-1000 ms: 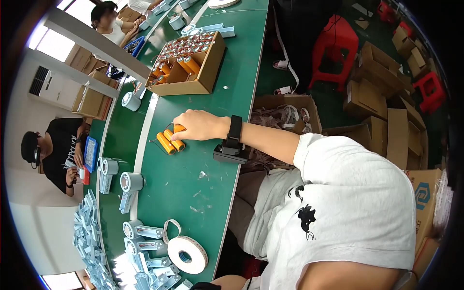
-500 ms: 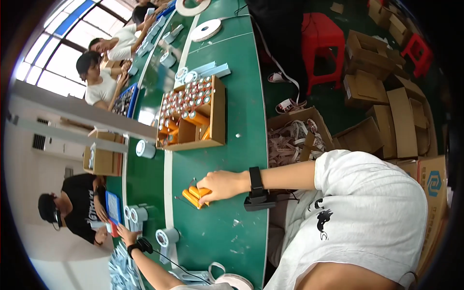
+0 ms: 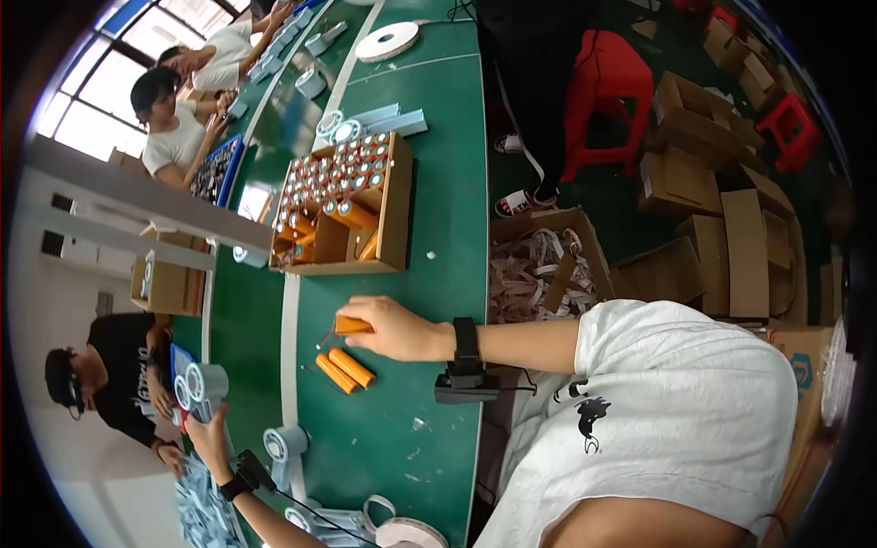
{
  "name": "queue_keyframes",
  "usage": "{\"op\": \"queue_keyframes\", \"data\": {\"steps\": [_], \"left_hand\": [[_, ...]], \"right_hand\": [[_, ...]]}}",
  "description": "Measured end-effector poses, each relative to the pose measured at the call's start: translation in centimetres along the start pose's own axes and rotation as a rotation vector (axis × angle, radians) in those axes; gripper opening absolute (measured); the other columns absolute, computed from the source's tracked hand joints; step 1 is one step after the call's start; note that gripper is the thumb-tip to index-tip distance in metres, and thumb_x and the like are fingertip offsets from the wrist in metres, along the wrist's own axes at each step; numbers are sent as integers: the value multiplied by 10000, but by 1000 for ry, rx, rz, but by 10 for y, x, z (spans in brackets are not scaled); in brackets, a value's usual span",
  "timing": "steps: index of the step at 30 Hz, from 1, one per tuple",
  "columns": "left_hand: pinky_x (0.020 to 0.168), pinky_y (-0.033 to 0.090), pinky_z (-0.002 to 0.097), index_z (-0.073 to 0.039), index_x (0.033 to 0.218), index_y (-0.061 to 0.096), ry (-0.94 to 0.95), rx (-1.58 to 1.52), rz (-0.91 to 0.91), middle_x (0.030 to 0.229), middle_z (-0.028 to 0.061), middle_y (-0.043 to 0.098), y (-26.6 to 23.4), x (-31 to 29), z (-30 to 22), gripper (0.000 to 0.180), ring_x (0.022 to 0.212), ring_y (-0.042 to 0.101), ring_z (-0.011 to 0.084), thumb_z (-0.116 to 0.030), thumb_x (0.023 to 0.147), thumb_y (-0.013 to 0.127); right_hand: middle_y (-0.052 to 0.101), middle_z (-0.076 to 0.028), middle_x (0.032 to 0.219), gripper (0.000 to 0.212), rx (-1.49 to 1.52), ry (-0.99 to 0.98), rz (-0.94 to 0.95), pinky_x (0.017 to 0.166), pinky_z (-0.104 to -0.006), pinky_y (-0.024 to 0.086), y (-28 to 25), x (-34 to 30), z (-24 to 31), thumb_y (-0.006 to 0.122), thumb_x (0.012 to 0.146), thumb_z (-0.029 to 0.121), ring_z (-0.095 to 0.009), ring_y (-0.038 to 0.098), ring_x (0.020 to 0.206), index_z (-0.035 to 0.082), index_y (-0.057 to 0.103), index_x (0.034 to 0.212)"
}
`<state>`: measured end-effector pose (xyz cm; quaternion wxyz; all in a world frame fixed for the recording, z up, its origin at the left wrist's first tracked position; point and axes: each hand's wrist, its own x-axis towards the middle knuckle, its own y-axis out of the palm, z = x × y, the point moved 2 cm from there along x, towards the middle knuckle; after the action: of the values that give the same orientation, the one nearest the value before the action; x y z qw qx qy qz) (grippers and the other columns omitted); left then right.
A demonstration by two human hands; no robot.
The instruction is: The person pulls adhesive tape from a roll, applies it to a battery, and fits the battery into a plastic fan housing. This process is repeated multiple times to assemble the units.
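A: Right hand (image 3: pixel 395 327), state?

B: Closed on one orange battery (image 3: pixel 353 324). The cylinder lies roughly level between the fingertips, held just above the green worktop (image 3: pixel 438 183). A black wristband (image 3: pixel 466 340) sits on that wrist.

A: Left hand?

B: Reaches in from the lower edge at the far side of the worktop, the hand itself at (image 3: pixel 210 434), with a black band at the wrist. It rests among pale grey parts (image 3: pixel 196 511); I cannot tell whether it grips any of them.

A: Other batteries close by?

B: Two more orange batteries (image 3: pixel 344 369) lie side by side, touching, on the worktop just below the right hand, both angled the same way.

A: Supply?

B: An open cardboard box (image 3: pixel 398 205) stands further along the worktop, well apart from the hand. Its upper part is packed with upright batteries, ends showing; the lower part holds a few loose orange ones and bare cardboard.

A: Surroundings?

B: A white tape roll (image 3: pixel 387 42) lies at the far end of the worktop. A carton of paper scraps (image 3: pixel 539 265) sits on the floor beside it. Other people sit opposite.
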<state>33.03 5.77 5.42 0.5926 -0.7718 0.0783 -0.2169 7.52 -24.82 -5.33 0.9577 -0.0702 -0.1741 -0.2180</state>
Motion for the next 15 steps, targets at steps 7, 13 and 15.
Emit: {"op": "queue_keyframes", "data": {"steps": [7, 13, 15], "left_hand": [[863, 369, 367, 85, 1124, 461, -31, -55, 95, 1118, 266, 484, 18, -150, -142, 589, 1009, 476, 359, -368, 780, 615], [909, 324, 445, 96, 1213, 369, -183, 290, 147, 1202, 254, 417, 57, -190, -123, 688, 1105, 385, 379, -427, 809, 559], [929, 303, 455, 92, 1215, 372, -118, 331, 139, 1216, 236, 419, 46, -206, -124, 675, 1139, 359, 372, -423, 818, 550]], "right_hand": [[585, -133, 854, 258, 132, -46, -33, 705, -329, 444, 6, 6, -8, 622, 773, 70, -247, 572, 769, -28, 530, 993], [609, -138, 856, 270, 9, 85, -71, 695, -297, 459, 11, -1, -14, 611, 783, 34, -196, 579, 755, -35, 511, 1025], [609, -126, 851, 266, 133, 132, 18, 684, -285, 458, 6, 3, -14, 614, 784, 38, -179, 578, 746, -36, 512, 1018]]}}
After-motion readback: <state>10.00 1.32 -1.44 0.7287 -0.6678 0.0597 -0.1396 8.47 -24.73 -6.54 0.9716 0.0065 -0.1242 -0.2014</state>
